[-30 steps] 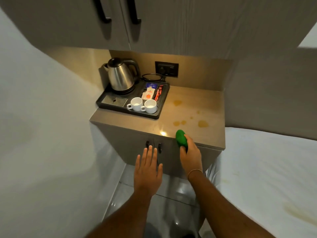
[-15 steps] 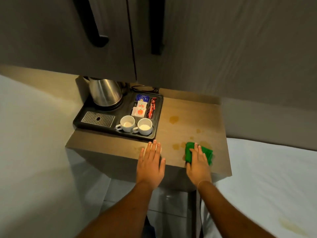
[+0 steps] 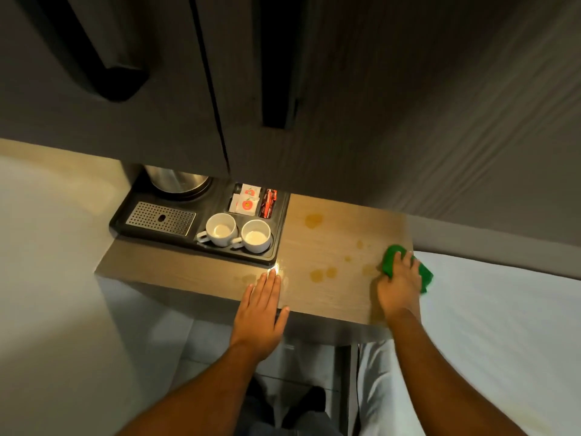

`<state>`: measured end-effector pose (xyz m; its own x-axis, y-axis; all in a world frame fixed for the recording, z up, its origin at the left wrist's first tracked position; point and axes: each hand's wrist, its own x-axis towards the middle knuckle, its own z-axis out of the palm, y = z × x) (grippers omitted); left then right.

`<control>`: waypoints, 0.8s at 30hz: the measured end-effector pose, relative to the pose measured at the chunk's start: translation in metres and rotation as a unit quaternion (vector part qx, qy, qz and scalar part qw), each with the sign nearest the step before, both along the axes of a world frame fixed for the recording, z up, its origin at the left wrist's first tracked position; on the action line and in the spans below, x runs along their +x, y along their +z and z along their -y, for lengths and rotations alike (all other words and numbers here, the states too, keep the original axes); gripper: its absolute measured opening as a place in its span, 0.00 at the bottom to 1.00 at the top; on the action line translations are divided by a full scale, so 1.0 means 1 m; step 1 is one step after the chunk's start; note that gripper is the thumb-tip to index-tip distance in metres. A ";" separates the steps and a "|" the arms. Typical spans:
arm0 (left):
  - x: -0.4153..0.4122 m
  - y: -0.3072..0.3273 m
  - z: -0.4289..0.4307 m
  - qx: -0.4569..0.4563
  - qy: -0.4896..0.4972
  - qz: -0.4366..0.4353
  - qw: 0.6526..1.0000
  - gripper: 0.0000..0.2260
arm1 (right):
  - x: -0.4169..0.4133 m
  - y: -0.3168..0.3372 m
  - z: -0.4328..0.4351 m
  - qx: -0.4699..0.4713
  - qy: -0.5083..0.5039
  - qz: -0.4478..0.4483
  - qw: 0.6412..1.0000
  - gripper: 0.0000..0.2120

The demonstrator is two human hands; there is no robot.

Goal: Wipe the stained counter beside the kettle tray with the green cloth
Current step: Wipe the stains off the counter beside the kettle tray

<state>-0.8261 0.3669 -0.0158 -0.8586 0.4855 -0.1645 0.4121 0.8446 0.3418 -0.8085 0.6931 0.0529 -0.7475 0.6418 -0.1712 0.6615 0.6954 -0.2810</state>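
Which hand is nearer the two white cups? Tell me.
Left. The left hand lies flat on the counter's front edge just below the white cups; the right hand presses the green cloth far to their right.

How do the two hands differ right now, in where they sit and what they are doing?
The left hand lies flat and bare, fingers together, on the counter's front edge near the tray corner; the right hand presses on the green cloth at the counter's right end. The left hand touches wood directly; the right hand has cloth under it, some bulging out past its fingers. Both are palm down on the counter.
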 end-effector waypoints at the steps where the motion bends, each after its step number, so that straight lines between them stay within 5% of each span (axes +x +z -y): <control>1: 0.002 0.001 0.000 -0.003 0.003 0.001 1.000 0.35 | -0.015 0.000 0.015 -0.001 0.038 -0.018 0.999 0.35; 8: 0.000 0.001 0.008 -0.020 0.022 0.017 0.999 0.47 | 0.053 -0.030 0.096 -0.038 0.389 -0.060 0.918 0.43; 12: -0.006 0.002 0.008 -0.044 0.016 0.034 0.998 0.52 | 0.055 -0.024 0.011 -0.028 0.248 -0.054 0.967 0.42; 17: -0.005 0.006 0.007 -0.094 0.017 0.041 0.995 0.56 | -0.059 -0.010 -0.021 0.000 0.090 -0.021 0.996 0.34; 20: -0.003 0.007 0.002 -0.099 0.044 0.042 0.993 0.58 | -0.091 -0.004 0.054 -0.025 0.196 -0.055 0.979 0.36; 24: 0.000 0.006 -0.002 -0.106 0.086 0.040 0.990 0.59 | -0.015 -0.018 0.151 -0.071 0.381 -0.056 0.920 0.41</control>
